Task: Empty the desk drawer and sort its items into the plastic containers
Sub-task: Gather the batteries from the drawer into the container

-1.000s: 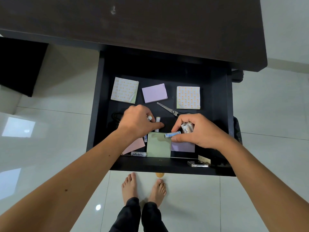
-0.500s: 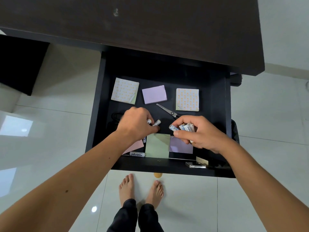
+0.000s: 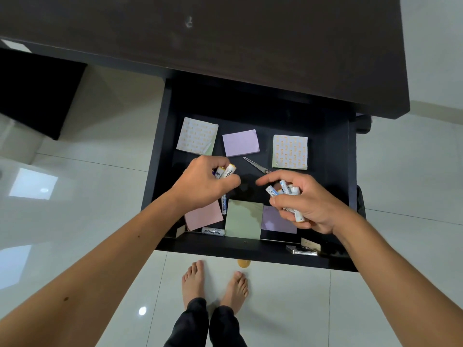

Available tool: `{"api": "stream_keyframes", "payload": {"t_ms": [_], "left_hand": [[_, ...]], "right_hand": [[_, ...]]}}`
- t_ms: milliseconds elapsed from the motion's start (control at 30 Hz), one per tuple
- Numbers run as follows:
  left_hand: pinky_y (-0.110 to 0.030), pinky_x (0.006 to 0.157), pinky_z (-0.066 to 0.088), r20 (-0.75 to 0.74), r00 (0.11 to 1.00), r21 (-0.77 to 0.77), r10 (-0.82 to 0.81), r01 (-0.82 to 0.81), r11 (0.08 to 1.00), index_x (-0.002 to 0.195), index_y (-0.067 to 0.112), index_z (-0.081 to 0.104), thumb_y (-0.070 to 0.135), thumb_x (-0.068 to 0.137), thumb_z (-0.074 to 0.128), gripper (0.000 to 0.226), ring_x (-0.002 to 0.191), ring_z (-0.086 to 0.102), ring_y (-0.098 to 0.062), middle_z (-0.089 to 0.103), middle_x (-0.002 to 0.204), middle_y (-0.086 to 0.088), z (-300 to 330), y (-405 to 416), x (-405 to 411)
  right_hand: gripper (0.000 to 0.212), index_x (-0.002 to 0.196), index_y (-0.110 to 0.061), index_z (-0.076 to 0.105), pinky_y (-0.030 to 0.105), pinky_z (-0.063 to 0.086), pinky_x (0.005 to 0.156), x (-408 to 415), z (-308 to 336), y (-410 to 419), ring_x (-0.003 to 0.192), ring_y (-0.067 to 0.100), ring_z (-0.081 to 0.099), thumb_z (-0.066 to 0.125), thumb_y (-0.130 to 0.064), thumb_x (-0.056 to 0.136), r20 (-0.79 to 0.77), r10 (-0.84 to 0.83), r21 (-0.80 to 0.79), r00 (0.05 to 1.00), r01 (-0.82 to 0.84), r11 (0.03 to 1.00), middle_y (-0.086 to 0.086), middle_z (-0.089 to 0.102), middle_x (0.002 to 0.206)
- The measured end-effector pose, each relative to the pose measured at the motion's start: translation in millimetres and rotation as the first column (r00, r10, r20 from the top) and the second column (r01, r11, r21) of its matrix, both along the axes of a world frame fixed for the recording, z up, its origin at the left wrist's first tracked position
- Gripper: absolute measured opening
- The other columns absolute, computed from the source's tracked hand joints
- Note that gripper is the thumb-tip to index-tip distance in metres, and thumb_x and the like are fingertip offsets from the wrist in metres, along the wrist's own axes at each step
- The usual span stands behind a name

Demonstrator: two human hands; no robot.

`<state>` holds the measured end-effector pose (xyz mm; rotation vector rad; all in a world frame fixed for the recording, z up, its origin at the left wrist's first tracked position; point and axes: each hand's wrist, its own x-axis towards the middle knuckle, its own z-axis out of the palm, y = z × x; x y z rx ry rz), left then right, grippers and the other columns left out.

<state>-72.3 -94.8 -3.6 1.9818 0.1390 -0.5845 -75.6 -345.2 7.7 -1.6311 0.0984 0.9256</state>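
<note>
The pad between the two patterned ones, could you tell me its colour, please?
Plain lilac pad, clearest in the head view.

The open drawer is carrying loose paper pads and batteries. Beyond the hands, two patterned pads are lying either side of a lilac pad, with scissors just past the right hand. Nearer than the left hand, a pink pad, a green pad and a purple pad are lying side by side, and a battery is resting at the front edge.
</note>
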Motion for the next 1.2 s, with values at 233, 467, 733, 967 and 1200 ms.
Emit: {"api": "stream_keyframes", "payload": {"t_ms": [233,467,733,967,1200], "left_hand": [[-0.029,0.052,0.05,-0.079,0.996,-0.255,0.039,-0.058,0.965,0.103,0.012,0.068,0.021,0.095,0.077,0.015,0.058,0.062,-0.021,0.072,0.073,-0.006,8,27,-9],[-0.023,0.039,0.041,-0.052,0.996,-0.364,0.074,-0.087,0.927,0.114,0.017,0.07,0.018,0.092,0.077,0.023,0.062,0.069,-0.024,0.073,0.082,-0.011,28,46,-20],[-0.021,0.036,0.041,-0.076,0.987,-0.294,0.14,-0.156,0.943,0.1,0.011,0.071,0.021,0.093,0.076,0.014,0.064,0.076,-0.024,0.076,0.076,-0.007,50,74,-16],[-0.021,0.043,0.043,-0.112,0.989,-0.155,0.101,-0.118,0.981,0.094,0.014,0.076,0.028,0.092,0.078,0.014,0.047,0.058,-0.008,0.073,0.065,-0.003,50,75,-9],[-0.024,0.042,0.046,-0.136,0.99,-0.118,0.047,-0.064,0.991,0.091,0.019,0.075,0.033,0.091,0.079,0.015,0.053,0.063,-0.02,0.071,0.068,-0.005,41,66,-15]], "right_hand": [[0.015,0.096,-0.004,0.068,0.023,0.042,0.035,11,3,19,0.049,0.02,0.063,0.081,-0.005,0.088,-0.027,-0.009,0.019,1.0,0.01,1.0,0.009,0.064,0.065],[0.015,0.086,-0.013,0.075,0.022,0.036,0.039,23,-11,52,0.052,0.02,0.059,0.089,-0.013,0.082,0.077,0.112,-0.094,0.991,-0.104,0.99,0.004,0.066,0.063],[0.041,0.111,-0.04,0.081,0.018,0.041,0.077,27,-29,85,0.091,-0.006,0.062,0.093,-0.047,0.073,0.32,0.476,-0.467,0.819,-0.301,0.832,-0.023,0.068,0.096],[0.042,0.111,-0.029,0.081,0.029,0.044,0.083,19,-42,92,0.1,0.009,0.063,0.093,-0.045,0.074,0.422,0.439,-0.538,0.793,-0.17,0.825,-0.01,0.071,0.105],[0.01,0.094,-0.032,0.079,0.024,0.04,0.073,23,-39,89,0.092,0.01,0.06,0.085,-0.036,0.087,0.438,0.474,-0.563,0.764,-0.178,0.807,-0.014,0.065,0.094]]}}
